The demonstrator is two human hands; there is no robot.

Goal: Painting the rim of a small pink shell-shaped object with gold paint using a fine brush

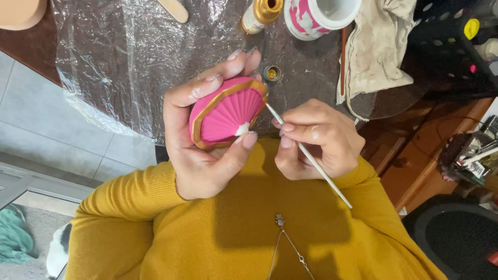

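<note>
Clearly ribbed, the pink shell (228, 111) has a gold rim; left hand (199, 140) grips it, right hand (316, 140) pinches a brush (306, 153).

A pink-and-white cup (319, 15) is seen on the plastic sheet (114, 57); a stained cloth (376, 46) is laid just right of it, a gold bottle (261, 14) just left.

1. Paint bottle (261, 14) at the top edge, on the plastic sheet (119, 57) — small, gold neck, white label.
2. Gold cap (272, 73) just below it — round, lying open side up.
</note>
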